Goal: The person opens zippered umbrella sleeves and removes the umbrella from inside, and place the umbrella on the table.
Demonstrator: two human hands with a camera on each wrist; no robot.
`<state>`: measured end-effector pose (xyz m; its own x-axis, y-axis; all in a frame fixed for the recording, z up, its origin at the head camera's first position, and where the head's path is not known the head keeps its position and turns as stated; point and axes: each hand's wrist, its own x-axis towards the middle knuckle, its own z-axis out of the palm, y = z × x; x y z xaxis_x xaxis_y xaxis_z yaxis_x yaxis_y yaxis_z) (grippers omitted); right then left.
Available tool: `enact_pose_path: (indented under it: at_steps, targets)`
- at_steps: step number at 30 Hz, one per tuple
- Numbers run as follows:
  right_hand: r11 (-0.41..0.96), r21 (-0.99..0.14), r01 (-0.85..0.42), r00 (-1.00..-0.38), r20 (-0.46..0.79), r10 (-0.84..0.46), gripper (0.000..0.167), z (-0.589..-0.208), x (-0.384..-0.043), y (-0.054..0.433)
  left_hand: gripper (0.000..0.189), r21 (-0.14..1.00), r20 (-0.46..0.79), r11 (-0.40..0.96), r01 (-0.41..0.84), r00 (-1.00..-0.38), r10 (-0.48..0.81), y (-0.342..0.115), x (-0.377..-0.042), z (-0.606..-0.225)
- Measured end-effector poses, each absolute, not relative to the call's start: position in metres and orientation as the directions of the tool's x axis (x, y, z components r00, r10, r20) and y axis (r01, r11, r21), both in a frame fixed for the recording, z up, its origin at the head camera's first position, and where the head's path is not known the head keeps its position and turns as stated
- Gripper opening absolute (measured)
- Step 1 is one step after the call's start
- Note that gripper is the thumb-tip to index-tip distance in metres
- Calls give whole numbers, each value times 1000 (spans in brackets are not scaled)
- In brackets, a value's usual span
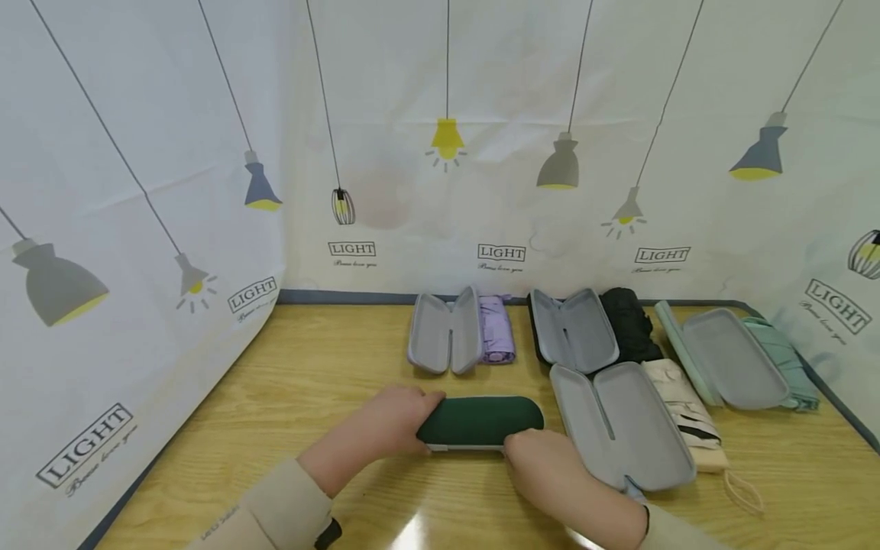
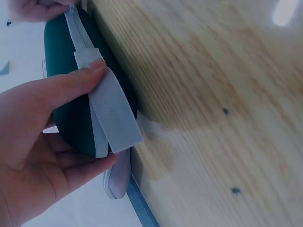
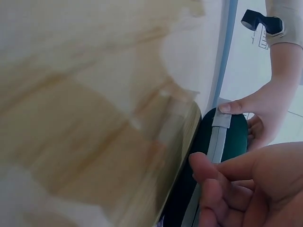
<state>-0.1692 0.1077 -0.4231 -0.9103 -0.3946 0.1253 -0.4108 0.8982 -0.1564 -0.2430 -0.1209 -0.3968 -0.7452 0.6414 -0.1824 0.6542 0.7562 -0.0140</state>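
A dark green zip case (image 1: 481,416) lies closed-looking on the table, long side toward me, with a pale grey zipper (image 3: 218,144) along its near edge. My left hand (image 1: 400,418) grips its left end. In the left wrist view the thumb presses a grey fabric strap (image 2: 113,111) at that end, while the fingers lie under and behind the case. At the near right edge, my right hand (image 1: 546,467) has its fingers curled and pinches at the zipper pull (image 2: 72,8), which is mostly covered by the fingertips.
Behind stands an open lilac case (image 1: 429,336) beside a folded lilac umbrella (image 1: 496,328). To the right are an open black case (image 1: 593,336), a black bundle (image 1: 627,325), an open grey-lined case (image 1: 646,428), a cream bundle (image 1: 677,389), a mint case (image 1: 732,359) and a mint bundle (image 1: 773,347).
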Motion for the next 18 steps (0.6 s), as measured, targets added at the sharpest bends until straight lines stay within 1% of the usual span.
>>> enact_pose_path:
  at_steps: [4, 8, 14, 18]
  targets:
    - [894, -188, -407, -913, 105, -393, 30, -422, -171, 99, 87, -26, -188, 742, 670, -733, 654, -122, -239, -396]
    - [893, -215, -396, -918, 98, -384, 32, -421, -174, 95, 93, -20, -223, 729, 685, -714, 664, -125, -239, -392]
    - [863, -270, -427, -904, 107, -413, 31, -424, -180, 92, 104, -89, -267, 709, 700, -702, 660, -122, -238, -388]
    - [851, -301, -429, -900, 66, -431, 28, -425, -183, 87, 109, -110, -258, 698, 707, -699, 667, -113, -235, -389]
